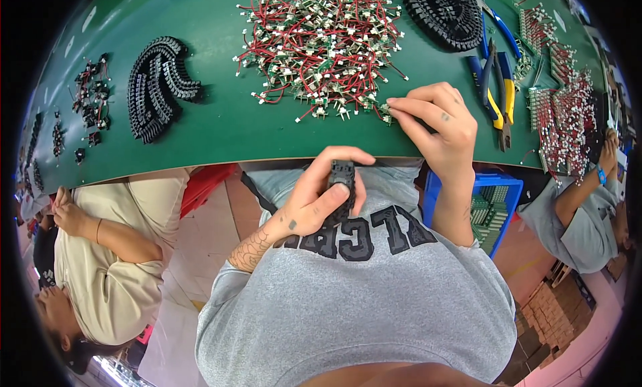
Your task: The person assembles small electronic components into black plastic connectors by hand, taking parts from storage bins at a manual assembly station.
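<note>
My left hand [314, 203], close to my body below the table edge, is closed around a short stack of small black plastic pieces [343, 173]. Over the table's front edge, my right hand [441, 123] pinches a small green circuit board with a pale connector [386, 110] between thumb and fingertips. That board is at the lower right edge of a big pile of small boards with red wires and white plugs [321, 43]. Whether its wires still tangle with the pile cannot be made out.
Rows of black pieces [157, 86] lie left, and another coil of them [445, 16] far right. Pliers and cutters [505, 93] lie right, beside wired boards [562, 113]. A blue crate [513, 193] stands below the table [221, 119]. Two people sit nearby, one each side.
</note>
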`<state>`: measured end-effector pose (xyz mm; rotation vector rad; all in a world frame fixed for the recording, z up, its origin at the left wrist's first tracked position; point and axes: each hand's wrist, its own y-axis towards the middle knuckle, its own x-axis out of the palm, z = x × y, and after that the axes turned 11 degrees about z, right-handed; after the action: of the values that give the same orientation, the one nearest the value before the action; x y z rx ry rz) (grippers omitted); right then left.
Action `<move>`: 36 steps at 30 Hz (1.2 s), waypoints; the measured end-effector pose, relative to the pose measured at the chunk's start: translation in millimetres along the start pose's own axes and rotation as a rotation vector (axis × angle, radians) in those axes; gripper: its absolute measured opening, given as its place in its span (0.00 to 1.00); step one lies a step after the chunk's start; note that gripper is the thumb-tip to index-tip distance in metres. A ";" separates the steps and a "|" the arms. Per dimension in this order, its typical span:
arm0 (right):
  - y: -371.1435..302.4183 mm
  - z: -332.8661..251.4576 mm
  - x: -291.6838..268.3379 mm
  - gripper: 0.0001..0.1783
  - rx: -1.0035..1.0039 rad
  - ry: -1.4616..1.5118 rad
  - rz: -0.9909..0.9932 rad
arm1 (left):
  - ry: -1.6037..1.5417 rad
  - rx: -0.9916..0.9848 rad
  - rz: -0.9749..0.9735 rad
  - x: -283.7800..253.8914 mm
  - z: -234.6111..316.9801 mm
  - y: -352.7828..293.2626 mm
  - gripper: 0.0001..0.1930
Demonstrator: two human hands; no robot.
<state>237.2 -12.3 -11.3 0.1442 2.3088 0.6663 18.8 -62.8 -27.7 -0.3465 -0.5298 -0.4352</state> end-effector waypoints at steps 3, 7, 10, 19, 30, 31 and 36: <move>3.7 -0.8 -4.8 0.10 0.013 -0.001 0.030 | 0.126 0.046 0.085 0.1 4.6 3.1 0.17; 6.2 1.3 -10.5 0.10 0.038 0.001 0.034 | 0.280 0.090 0.151 0.6 10.4 5.4 0.16; 6.7 3.8 -13.1 0.12 0.064 0.027 -0.049 | 0.369 0.088 0.109 -0.1 15.6 5.5 0.13; 5.9 14.0 -4.2 0.13 0.053 0.050 -0.097 | 0.498 0.185 0.101 1.7 25.6 13.6 0.14; 8.4 -18.9 -6.9 0.11 0.708 0.609 0.171 | 0.543 0.219 0.084 3.3 35.5 30.3 0.15; 8.2 -21.1 -5.3 0.11 0.710 0.609 0.173 | 0.543 0.217 0.083 3.0 35.7 30.4 0.15; 8.2 -28.3 2.0 0.10 0.585 0.746 0.154 | 0.634 0.322 0.108 1.9 36.9 30.5 0.16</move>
<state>216.1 -16.5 8.8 0.3997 3.1917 0.0767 19.8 -21.8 -3.0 0.0800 0.0423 -0.3245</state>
